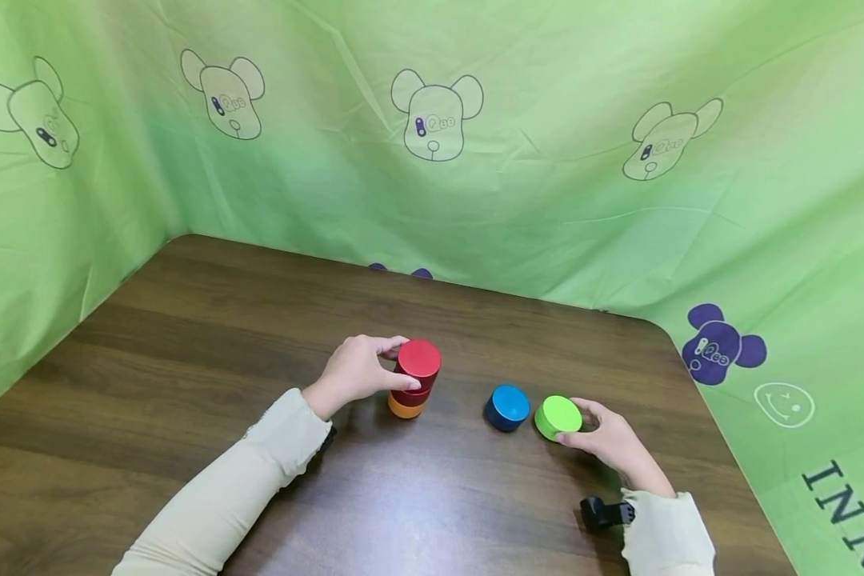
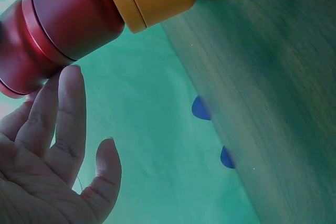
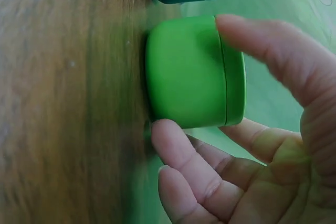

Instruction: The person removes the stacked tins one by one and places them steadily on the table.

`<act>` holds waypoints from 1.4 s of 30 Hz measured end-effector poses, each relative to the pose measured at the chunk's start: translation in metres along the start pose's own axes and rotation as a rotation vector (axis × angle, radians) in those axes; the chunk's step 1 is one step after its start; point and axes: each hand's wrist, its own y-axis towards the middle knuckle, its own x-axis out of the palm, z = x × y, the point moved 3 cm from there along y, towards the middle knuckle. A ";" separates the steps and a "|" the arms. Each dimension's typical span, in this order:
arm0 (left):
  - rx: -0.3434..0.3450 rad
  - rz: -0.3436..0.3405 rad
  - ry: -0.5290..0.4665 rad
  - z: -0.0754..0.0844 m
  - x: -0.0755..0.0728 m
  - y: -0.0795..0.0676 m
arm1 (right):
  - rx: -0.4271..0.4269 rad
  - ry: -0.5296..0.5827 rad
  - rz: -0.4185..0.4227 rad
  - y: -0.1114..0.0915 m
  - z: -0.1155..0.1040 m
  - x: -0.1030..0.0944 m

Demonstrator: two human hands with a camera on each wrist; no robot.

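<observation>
Near the table's middle, round lidded tins form a stack: an orange tin (image 1: pixel 406 406) at the bottom, a dark red tin (image 2: pixel 76 11) on it, and a red tin (image 1: pixel 419 360) on top. The left hand (image 1: pixel 356 368) holds the top red tin between thumb and fingers. In the left wrist view two of its fingers extend free of the tins. The right hand (image 1: pixel 612 436) holds a light green tin (image 1: pixel 558 418) by its sides, thumb near the lid in the right wrist view. Whether that tin touches the table cannot be told. Just left of it stands a blue tin (image 1: pixel 507 408).
All of this is on a brown wood-grain table (image 1: pixel 259 320). A green curtain (image 1: pixel 533 200) printed with bear heads hangs behind and at both sides of the table. A black strap device (image 1: pixel 605 513) sits at the right wrist.
</observation>
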 end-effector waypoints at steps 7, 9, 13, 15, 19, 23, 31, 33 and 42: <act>-0.004 0.002 0.015 0.004 0.000 -0.002 | 0.011 0.016 0.034 -0.005 0.000 -0.006; -0.007 0.007 0.016 0.004 0.001 -0.002 | 0.009 0.012 0.058 -0.006 -0.002 -0.008; 0.010 0.007 0.011 0.003 0.001 -0.003 | 0.011 -0.065 0.095 -0.008 -0.007 -0.014; 0.026 0.004 0.013 0.002 0.000 -0.002 | 0.013 -0.100 0.109 -0.009 -0.011 -0.016; 0.054 -0.010 0.042 0.000 -0.001 -0.001 | 0.014 -0.125 0.123 -0.011 -0.020 -0.017; 0.056 -0.034 0.068 -0.001 -0.002 -0.001 | -0.045 -0.146 0.146 -0.011 -0.034 -0.015; 0.036 -0.041 0.080 -0.005 0.001 -0.003 | -0.178 -0.056 0.122 -0.006 -0.069 0.003; 0.037 -0.039 0.081 -0.006 0.002 -0.003 | -0.193 -0.032 0.118 -0.003 -0.077 0.010; 0.038 -0.040 0.126 -0.011 0.006 -0.001 | -0.283 0.020 0.098 0.009 -0.108 0.038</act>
